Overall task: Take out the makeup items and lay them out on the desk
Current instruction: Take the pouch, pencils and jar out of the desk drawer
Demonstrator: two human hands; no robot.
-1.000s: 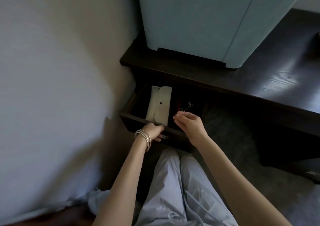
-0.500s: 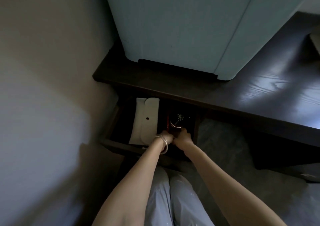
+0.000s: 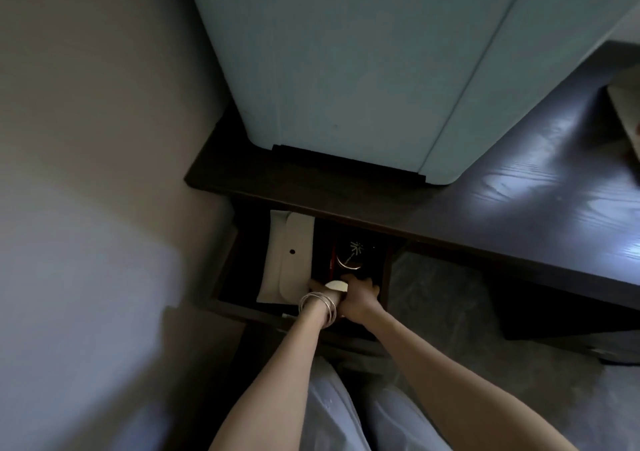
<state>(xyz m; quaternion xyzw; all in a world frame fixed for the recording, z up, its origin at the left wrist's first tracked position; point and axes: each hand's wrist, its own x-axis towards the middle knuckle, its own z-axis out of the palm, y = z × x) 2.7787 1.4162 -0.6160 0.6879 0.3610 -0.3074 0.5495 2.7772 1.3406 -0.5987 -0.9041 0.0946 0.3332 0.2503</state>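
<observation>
Both hands reached into the open drawer (image 3: 239, 307) beneath the bench (image 3: 519, 208). The left hand (image 3: 323, 291), bangled at the wrist, and the right hand (image 3: 358, 296) met over a small pale item (image 3: 336, 285); neither grip could be made out. Just beyond lay a dark case (image 3: 356, 255); a white pouch (image 3: 289, 256) ran front-to-back along the drawer's left, nearer the left hand. The bench's right stretch offered room.

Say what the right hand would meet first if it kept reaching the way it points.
Probably the dark box with the pale palm-like print, which lies just beyond the right hand inside the open drawer. Depth is unclear in the dim light.
</observation>
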